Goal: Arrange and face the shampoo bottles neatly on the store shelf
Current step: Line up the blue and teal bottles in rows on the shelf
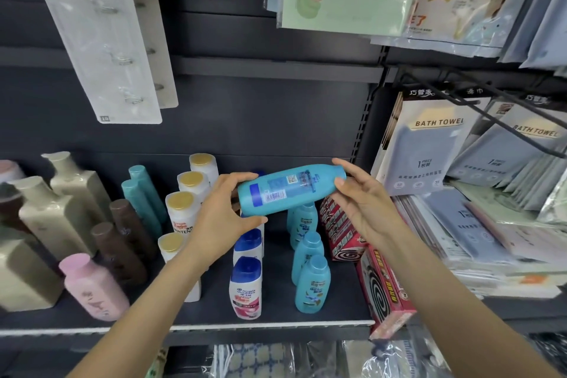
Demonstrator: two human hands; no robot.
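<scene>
You hold a blue bottle (291, 189) in the air above the shelf (214, 324), lying nearly level, its long axis running left to right with the cap end toward your right and tipped slightly up. The back label and barcode face you. Your left hand (227, 212) grips the base end, thumb under and fingers over. Your right hand (362, 196) pinches the cap end with loosely curled fingers. Directly below stand a row of matching blue bottles (310, 258), with white bottles with blue caps (247, 279) to their left and red boxes (383, 291) to their right. Likely risks: setting the bottle down with its back still outward, or knocking the upright bottles below as you lower it
</scene>
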